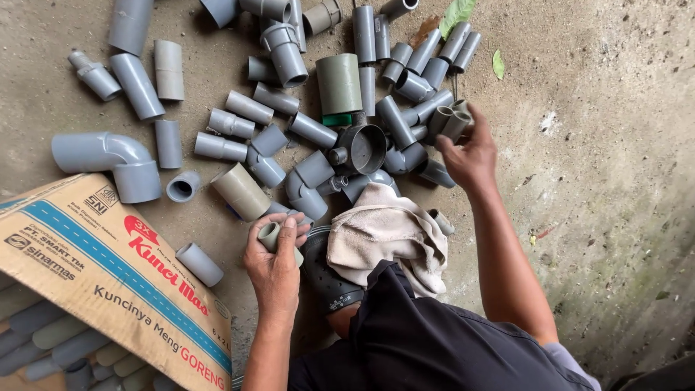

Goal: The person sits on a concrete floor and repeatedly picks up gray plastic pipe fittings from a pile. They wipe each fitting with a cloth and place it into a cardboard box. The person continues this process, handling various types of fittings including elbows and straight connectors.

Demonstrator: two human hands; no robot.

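Left hand (274,264) clamped on 1 short olive-grey plastic pipe coupling (271,236), held up near the beige cloth (386,233) on the knee, likely for wiping. Printed cardboard box (108,275) beside it holds more fittings. Farther out, right hand (469,153) closed on 2 olive pipe stubs (449,122) at the edge of the grey fitting pile (318,137) on the concrete floor (601,145).

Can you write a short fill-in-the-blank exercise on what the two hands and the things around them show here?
1. The left hand holds one short pipe fitting of a ____ colour.
2. The right hand grips ____ greenish fittings above the pile of grey fittings.
3. A beige ____ is draped over the person's knee.
4. The cardboard box at the left holds more ____.

Missing words: greenish; two; cloth; fittings
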